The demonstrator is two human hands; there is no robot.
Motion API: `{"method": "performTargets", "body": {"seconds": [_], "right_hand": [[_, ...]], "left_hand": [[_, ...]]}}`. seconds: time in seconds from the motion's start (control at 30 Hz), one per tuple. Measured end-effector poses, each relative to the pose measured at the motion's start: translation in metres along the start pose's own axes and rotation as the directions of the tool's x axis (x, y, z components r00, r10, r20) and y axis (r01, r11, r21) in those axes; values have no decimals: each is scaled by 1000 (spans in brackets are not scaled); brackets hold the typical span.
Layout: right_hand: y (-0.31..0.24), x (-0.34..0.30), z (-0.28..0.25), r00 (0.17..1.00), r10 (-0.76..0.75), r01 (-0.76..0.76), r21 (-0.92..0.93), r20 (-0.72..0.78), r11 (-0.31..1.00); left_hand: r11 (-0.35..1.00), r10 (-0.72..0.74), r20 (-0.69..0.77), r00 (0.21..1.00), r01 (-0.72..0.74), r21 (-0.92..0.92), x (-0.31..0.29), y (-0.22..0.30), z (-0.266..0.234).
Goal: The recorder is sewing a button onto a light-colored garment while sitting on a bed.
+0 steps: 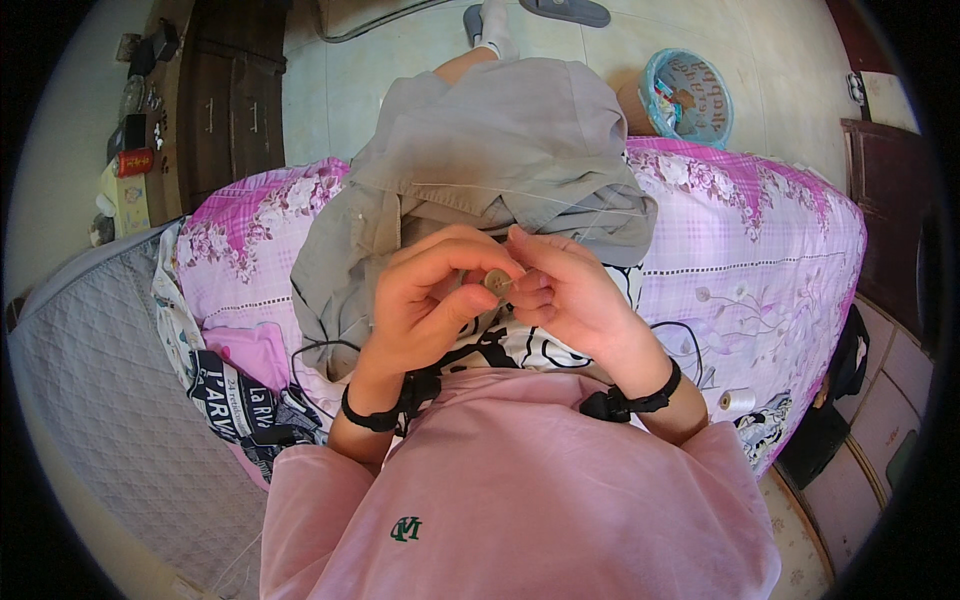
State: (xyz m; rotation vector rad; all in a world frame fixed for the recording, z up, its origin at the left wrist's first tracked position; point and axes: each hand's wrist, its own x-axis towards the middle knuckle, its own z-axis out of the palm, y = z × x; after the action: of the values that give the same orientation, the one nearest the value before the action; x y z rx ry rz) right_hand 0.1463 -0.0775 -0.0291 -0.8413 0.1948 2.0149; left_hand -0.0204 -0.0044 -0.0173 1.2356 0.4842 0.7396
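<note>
Between the thumb and index finger of my left hand (420,295) is a small round olive-grey button (497,282), its holed face turned up. My right hand (580,295) meets it from the other side, fingertips pinched close to the button's edge. Whatever fine thing those fingertips hold is too small to make out. Across my lap lies a grey garment (500,135), bunched in folds just beyond both hands. A pale thread (540,196) runs over its cloth. Black bands circle both of my wrists.
A white thread spool (737,400) lies on the pink floral bedspread (740,260) to the right. Dark printed cloth (235,400) is bundled at the left. A blue-lined waste bin (728,105) stands on the floor ahead, and a wooden cabinet (235,100) at the far left.
</note>
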Motion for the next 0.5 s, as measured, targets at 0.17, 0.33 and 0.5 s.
{"method": "performTargets", "body": {"seconds": [0.17, 0.33, 0.5], "right_hand": [[0, 1, -1, 986, -166, 166, 6, -26, 986], [-5, -4, 2, 990, -133, 138, 149, -43, 979], [1, -6, -3, 979, -194, 198, 88, -57, 976]], "left_hand": [[998, -46, -7, 999, 46, 44, 0, 4, -1], [998, -45, 0, 999, 45, 49, -3, -1, -4], [998, -26, -19, 999, 25, -64, -1, 2, -3]]}}
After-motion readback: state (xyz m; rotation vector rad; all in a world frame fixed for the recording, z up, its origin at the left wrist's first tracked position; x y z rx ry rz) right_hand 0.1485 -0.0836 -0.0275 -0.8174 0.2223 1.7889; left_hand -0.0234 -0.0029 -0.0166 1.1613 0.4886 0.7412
